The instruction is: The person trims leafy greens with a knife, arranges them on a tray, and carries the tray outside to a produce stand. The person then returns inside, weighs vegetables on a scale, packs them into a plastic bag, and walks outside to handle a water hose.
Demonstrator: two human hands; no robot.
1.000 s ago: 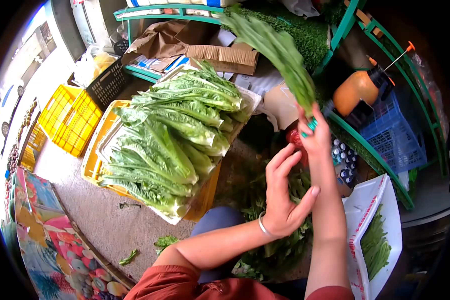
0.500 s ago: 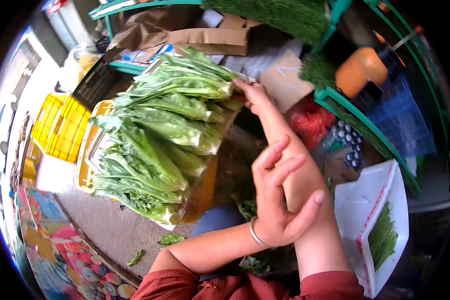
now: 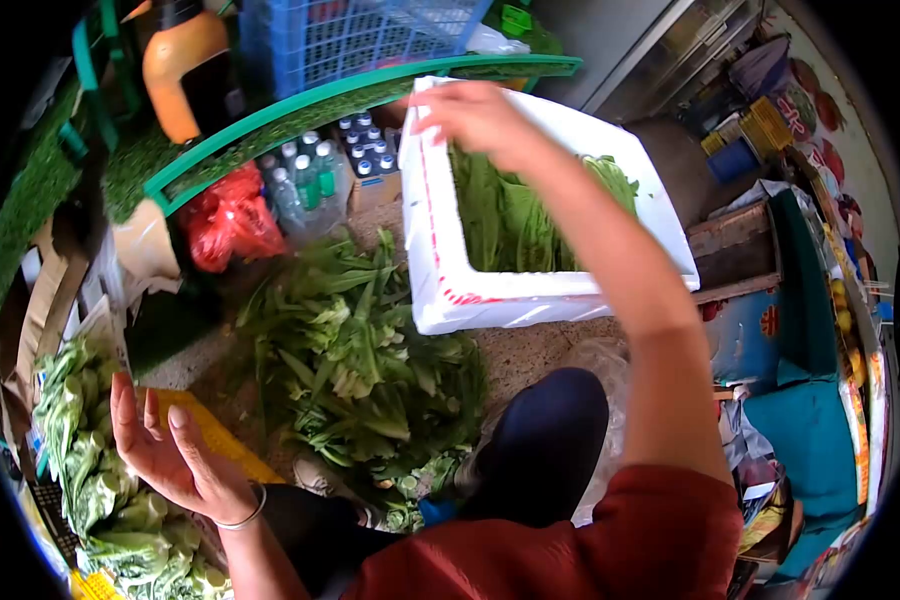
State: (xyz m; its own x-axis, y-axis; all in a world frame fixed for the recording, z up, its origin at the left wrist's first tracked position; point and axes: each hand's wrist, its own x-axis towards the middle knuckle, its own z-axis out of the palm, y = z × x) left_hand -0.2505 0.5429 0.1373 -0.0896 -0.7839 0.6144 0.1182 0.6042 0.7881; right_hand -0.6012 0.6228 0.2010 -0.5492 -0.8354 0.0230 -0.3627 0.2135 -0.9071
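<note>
My left hand, with a bracelet at the wrist, is raised palm up with its fingers apart beside the stacked lettuce heads at the lower left. My right hand reaches over the upper left corner of a white foam box; its fingers are bent and blurred, and whether it grips anything is unclear. Inside the box lie green leafy vegetables, partly hidden by my right forearm. A large heap of loose green leaves lies on the floor between the lettuce and the box.
Behind the heap are a red plastic bag, clear bottles and small dark bottles. A green-framed shelf edge runs behind them, with a blue crate and an orange sprayer above. An open carton stands at the right.
The view has swung right, bringing the foam box to the centre and the stacked lettuce to the lower left. My right hand has gone from the stacked lettuce to above the box.
</note>
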